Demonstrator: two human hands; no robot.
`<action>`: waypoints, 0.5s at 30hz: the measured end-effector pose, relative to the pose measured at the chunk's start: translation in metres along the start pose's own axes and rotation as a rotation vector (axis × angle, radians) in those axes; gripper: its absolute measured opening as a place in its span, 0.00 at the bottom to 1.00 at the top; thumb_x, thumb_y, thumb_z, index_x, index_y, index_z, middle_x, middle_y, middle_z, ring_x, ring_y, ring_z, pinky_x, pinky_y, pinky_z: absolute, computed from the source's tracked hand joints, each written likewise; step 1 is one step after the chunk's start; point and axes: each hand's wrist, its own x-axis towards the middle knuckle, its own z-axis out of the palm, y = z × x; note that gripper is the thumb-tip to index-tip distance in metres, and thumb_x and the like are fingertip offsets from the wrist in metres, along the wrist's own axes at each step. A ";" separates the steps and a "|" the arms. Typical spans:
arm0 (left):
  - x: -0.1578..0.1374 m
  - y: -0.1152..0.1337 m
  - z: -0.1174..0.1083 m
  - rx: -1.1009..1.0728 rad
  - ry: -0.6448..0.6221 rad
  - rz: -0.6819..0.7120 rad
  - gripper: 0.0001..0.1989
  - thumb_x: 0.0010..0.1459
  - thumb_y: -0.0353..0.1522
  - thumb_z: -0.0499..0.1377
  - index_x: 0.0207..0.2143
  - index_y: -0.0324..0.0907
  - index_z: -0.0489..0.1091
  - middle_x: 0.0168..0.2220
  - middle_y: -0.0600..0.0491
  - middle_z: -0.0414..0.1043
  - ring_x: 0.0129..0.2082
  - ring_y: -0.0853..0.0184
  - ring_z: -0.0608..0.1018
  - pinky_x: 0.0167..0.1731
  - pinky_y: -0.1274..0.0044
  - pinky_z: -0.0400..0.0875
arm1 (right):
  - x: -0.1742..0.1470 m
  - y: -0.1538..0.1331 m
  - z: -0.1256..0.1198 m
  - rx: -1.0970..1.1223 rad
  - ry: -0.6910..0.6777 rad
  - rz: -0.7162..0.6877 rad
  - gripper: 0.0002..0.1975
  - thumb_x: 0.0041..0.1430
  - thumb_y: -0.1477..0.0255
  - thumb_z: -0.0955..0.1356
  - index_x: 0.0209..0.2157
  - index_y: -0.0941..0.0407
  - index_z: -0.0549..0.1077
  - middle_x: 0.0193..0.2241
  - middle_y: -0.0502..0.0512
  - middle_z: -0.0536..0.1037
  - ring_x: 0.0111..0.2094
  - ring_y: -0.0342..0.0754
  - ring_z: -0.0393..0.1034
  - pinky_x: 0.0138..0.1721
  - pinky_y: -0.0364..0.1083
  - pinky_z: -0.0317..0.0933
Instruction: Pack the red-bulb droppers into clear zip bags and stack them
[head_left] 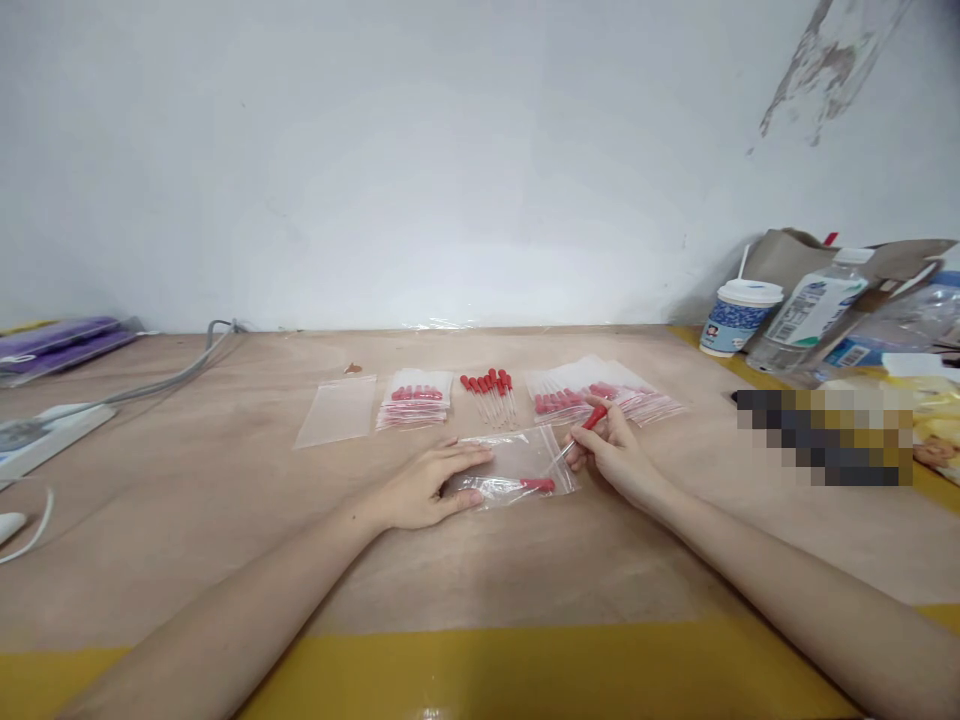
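A clear zip bag (510,462) lies on the table in front of me, with one red-bulbed dropper (538,485) inside along its near edge. My left hand (431,485) rests on the bag's left end, thumb and fingers spread apart. Pinched in my right hand (611,445) is another dropper (595,418), tilted, its thin tip at the bag's right-hand opening. Several loose droppers (489,385) lie together just beyond the bag. A stack of filled bags (414,400) is left of them, and more filled bags (592,385) are fanned out to the right.
A flat empty-looking bag (337,410) lies at the left. Farther left are a power strip (56,435), a grey cable (187,372) and purple packets (64,345). A paper cup (739,318) and a plastic bottle (814,312) stand at the back right, near a blurred dark object (817,440).
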 end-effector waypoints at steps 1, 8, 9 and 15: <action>0.000 0.000 0.000 -0.002 -0.002 0.001 0.25 0.60 0.42 0.52 0.58 0.45 0.56 0.58 0.52 0.59 0.58 0.61 0.61 0.57 0.67 0.53 | 0.001 0.000 -0.002 0.038 0.006 0.009 0.31 0.48 0.68 0.67 0.51 0.51 0.49 0.23 0.44 0.70 0.20 0.43 0.68 0.23 0.44 0.65; 0.000 0.003 -0.002 0.006 -0.003 -0.018 0.26 0.60 0.42 0.52 0.58 0.46 0.55 0.58 0.52 0.59 0.58 0.60 0.61 0.57 0.66 0.54 | 0.012 -0.005 -0.025 -0.043 -0.138 0.165 0.10 0.49 0.70 0.67 0.36 0.56 0.69 0.25 0.49 0.72 0.25 0.41 0.68 0.31 0.44 0.64; -0.001 0.003 -0.002 0.005 0.000 -0.025 0.26 0.60 0.42 0.52 0.58 0.46 0.54 0.58 0.51 0.59 0.58 0.60 0.61 0.56 0.66 0.55 | 0.013 -0.008 -0.029 -0.151 -0.200 0.159 0.10 0.48 0.70 0.68 0.35 0.57 0.70 0.23 0.49 0.71 0.23 0.40 0.66 0.30 0.43 0.62; -0.001 0.005 -0.003 -0.020 -0.001 -0.034 0.27 0.60 0.41 0.52 0.60 0.47 0.51 0.58 0.51 0.58 0.57 0.60 0.62 0.55 0.65 0.57 | 0.013 -0.017 -0.042 -0.526 -0.495 -0.089 0.14 0.45 0.66 0.71 0.35 0.58 0.72 0.20 0.46 0.65 0.22 0.39 0.57 0.24 0.41 0.53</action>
